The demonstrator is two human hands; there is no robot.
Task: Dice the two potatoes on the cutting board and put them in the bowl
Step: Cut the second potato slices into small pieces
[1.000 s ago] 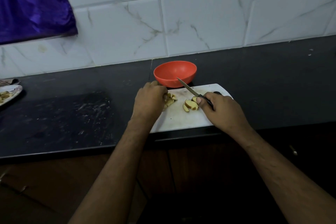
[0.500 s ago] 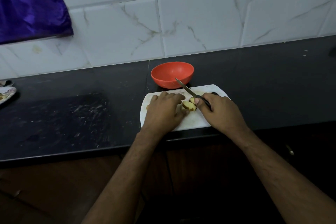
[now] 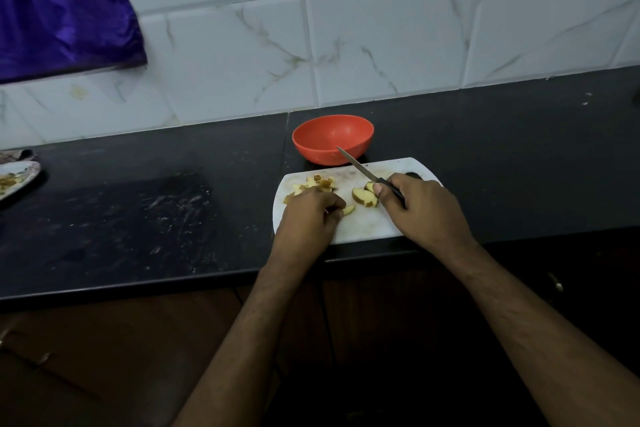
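Observation:
A white cutting board [image 3: 360,229] lies on the black counter, with a red bowl [image 3: 332,139] just behind it. A pile of diced potato pieces [image 3: 317,184] sits at the board's far left. Potato slices [image 3: 364,197] lie in the middle. My left hand [image 3: 308,215] rests on the board with its fingers curled, pinching a small potato wedge [image 3: 348,210] at its fingertips. My right hand [image 3: 419,208] grips a black-handled knife [image 3: 360,168] whose blade points up and left toward the bowl, above the slices.
The black counter [image 3: 138,218] runs left and right, with a white tiled wall behind. A plate with scraps [image 3: 14,178] sits at the far left edge. A purple cloth [image 3: 59,7] hangs at the top left. Dark cabinet fronts lie below the counter edge.
My left hand went from the diced pile to the slices, then drew back toward me with one wedge. The diced pile is uncovered again. The knife hand barely moved.

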